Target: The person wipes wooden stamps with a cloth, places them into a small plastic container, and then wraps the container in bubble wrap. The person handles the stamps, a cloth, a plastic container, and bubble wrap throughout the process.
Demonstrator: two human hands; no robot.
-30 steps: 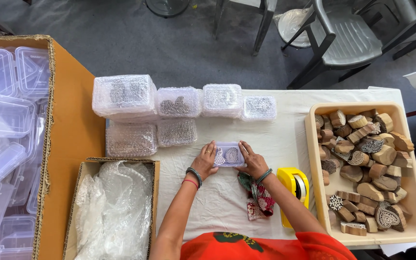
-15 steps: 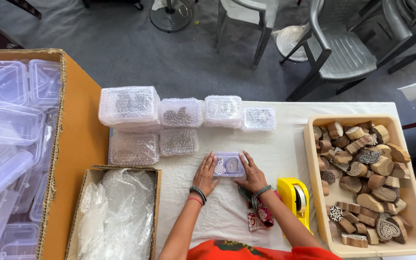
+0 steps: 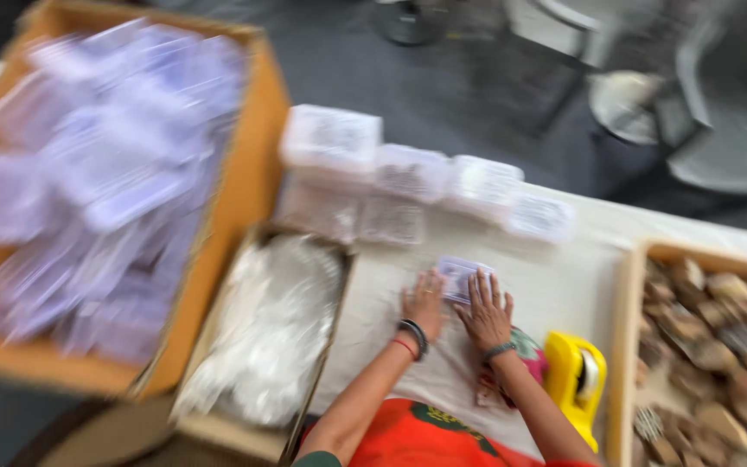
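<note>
The frame is motion-blurred. A small clear plastic box (image 3: 462, 275) lies on the white table (image 3: 564, 290) in front of me. My left hand (image 3: 425, 303) rests flat at its left edge, wearing dark and red bangles. My right hand (image 3: 484, 310) lies flat on its right side, partly covering it. Whether the fingers grip the box or just press on it is unclear.
Filled clear boxes (image 3: 408, 173) stand stacked at the table's far edge. A large cardboard carton of empty clear boxes (image 3: 105, 173) sits at left, a smaller carton of plastic bags (image 3: 265, 329) beside it. A yellow tape dispenser (image 3: 574, 380) and a tray of wooden blocks (image 3: 711, 337) are at right.
The view has swung left and gone blurry. Both hands stay on the small clear box; my right hand now lies more on top of it.
</note>
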